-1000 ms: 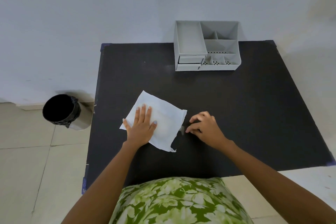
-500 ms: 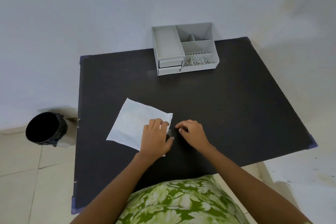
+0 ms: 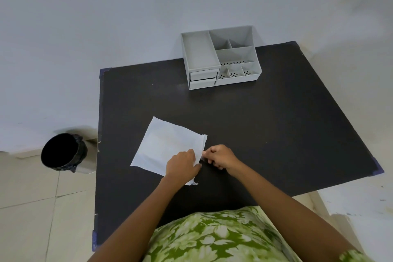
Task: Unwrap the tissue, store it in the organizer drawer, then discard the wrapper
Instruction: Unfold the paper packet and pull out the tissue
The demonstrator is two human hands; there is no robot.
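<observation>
A white tissue lies flat on the black table, near its front left. My left hand rests on the tissue's right front part, fingers pressing near its right edge. My right hand is curled just right of that edge, its fingertips pinching something small and clear there, likely the wrapper; it is too small to make out. The grey organizer stands at the table's far edge, its two small drawers at the front left closed.
A black-lined bin stands on the tiled floor left of the table. A wall rises behind the table. My green floral clothing fills the bottom of the view.
My left hand slid from the tissue's left part to its right edge. My right hand moved in against that edge. The camera view shifted.
</observation>
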